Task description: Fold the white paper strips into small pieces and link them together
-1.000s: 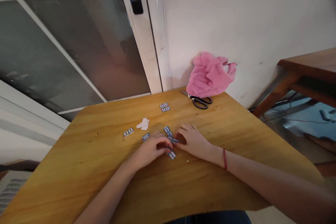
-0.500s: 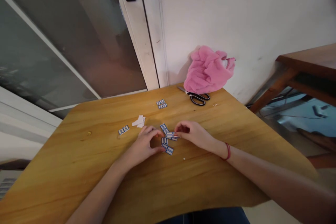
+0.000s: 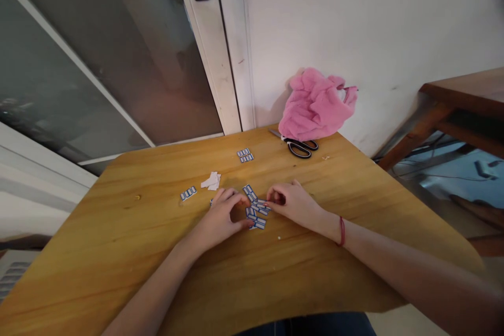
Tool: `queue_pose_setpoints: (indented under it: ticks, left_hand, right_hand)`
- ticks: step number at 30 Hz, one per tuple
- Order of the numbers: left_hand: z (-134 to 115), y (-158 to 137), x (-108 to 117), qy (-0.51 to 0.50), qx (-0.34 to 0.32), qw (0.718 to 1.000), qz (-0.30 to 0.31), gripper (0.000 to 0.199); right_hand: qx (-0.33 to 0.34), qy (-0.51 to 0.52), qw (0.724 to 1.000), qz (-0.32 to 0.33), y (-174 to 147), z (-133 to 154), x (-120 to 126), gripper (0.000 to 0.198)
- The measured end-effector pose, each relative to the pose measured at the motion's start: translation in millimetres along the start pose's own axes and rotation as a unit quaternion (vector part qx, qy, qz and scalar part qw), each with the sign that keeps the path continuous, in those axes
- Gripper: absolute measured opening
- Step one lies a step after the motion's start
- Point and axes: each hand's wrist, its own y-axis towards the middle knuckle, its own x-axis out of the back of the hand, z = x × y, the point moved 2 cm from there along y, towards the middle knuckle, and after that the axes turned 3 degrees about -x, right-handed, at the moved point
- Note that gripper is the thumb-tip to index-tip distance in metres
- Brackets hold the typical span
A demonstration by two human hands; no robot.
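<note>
Several small paper label pieces (image 3: 251, 192), white with blue borders, lie in an overlapping heap at the middle of the wooden table. My left hand (image 3: 224, 215) curves around the heap's left side, thumb and fingers apart, with the thumb tip touching the lower pieces. At the right side of the heap, my right hand (image 3: 291, 201) pinches the edge of one label piece (image 3: 261, 205) between thumb and forefinger. The piece rests over others in the heap. Part of another blue-edged piece shows behind my left hand.
A row of blue-bordered labels (image 3: 188, 193) and white paper scraps (image 3: 211, 180) lie left of the heap. Further back are another label group (image 3: 245, 155), black-handled scissors (image 3: 298, 147) and a pink plush cloth (image 3: 318, 105) against the wall. A sliding door (image 3: 214, 63) borders the table's back left.
My right hand has lowered its label piece slightly onto the heap. My left hand keeps nearly the same pose. The whole view has shifted a little.
</note>
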Motion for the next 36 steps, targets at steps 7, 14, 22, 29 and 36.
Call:
queue_pose_setpoints:
  ticks: [7, 14, 22, 29, 36]
  left_hand:
    - [0.5, 0.4, 0.9, -0.005, 0.006, 1.0, -0.011, 0.031]
    - [-2.4, 0.7, -3.6, 0.019, -0.022, 1.0, -0.01, 0.034]
    - [-3.5, -1.1, 2.1, -0.003, -0.021, 1.0, 0.008, 0.032]
    - [-2.7, -0.7, 0.6, 0.011, -0.007, 1.0, 0.026, 0.033]
    - [-9.3, 0.0, -1.0, -0.007, 0.026, 1.0, 0.016, 0.026]
  right_hand:
    - [0.033, -0.029, 0.999, 0.02, -1.7, 4.2, -0.5, 0.013]
    - [0.023, 0.005, 1.0, 0.014, -3.6, 7.0, 0.4, 0.017]
    - [0.054, -0.041, 0.997, 0.024, -10.2, 13.5, -1.8, 0.025]
    - [0.078, 0.005, 0.996, 0.046, -11.2, 18.5, -5.8, 0.014]
    - [0.059, 0.033, 0.997, 0.048, -12.1, 20.5, -2.8, 0.017]
